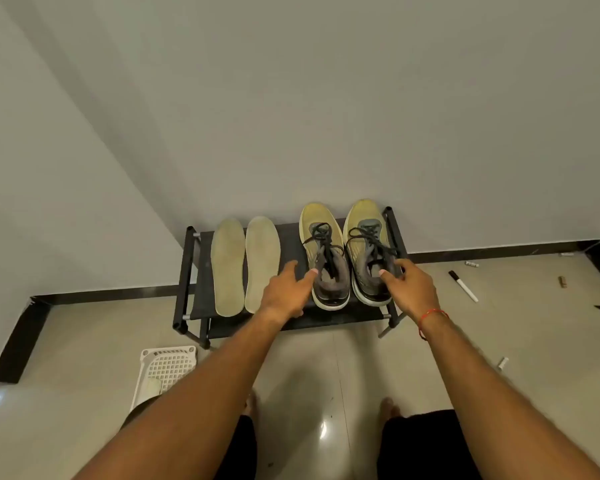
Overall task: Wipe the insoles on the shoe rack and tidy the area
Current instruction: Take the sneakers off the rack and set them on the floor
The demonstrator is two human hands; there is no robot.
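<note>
Lying side by side on the left half of the shoe rack's (289, 244) top shelf, the left insole (226, 268) and the right insole (262, 263) are both flat. Their long axes run front to back, with toes toward the wall and heels toward the person. They are just beside each other and almost parallel. Any print on their pale, worn surfaces is too faint to read.

On the right half stand the left sneaker (321, 237) and the right sneaker (364, 230), yellow with grey tongues and black laces. They point the same way as the insoles.

The left hand (284, 292) reaches in between the insoles and the shoes, fingers spread and fairly straight, one fingertip at the left sneaker's heel collar. The right hand (409, 289), a red thread (432, 315) at its wrist, also has its fingers loosely extended, resting at the right sneaker's collar. Neither hand clearly grips anything.

On the floor, a white plastic basket (167, 368) sits left of the rack. A marker (463, 285) lies to the right, its label too small to read.
</note>
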